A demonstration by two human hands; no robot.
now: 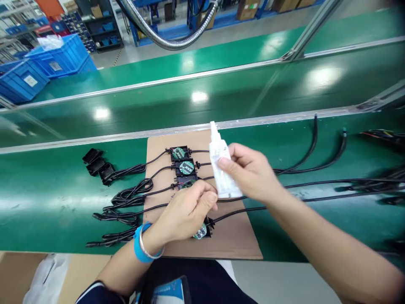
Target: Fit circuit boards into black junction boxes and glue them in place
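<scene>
My right hand (255,173) grips a white squeeze tube (224,171) between thumb and fingers, its stepped nozzle pointing up and away from me. Close to the tube's flat bottom end, my left hand (186,211) is closed, thumb against the curled fingers; what it pinches, if anything, is hidden. Beneath the hands, a column of black housings with round green circuit boards (186,167) lies on a brown cardboard sheet (234,240). Black cables leave the housings on both sides. My left hand and forearm cover some of the housings, while a lower circuit board (201,232) shows past my wrist.
Coiled black cables (129,198) and several small black covers (98,162) lie left on the green workbench (38,202). More cables (379,185) spread right. A metal rail (126,137) runs behind the cardboard. Blue bins (60,55) stand far left; a metal flexible conduit (177,44) hangs overhead.
</scene>
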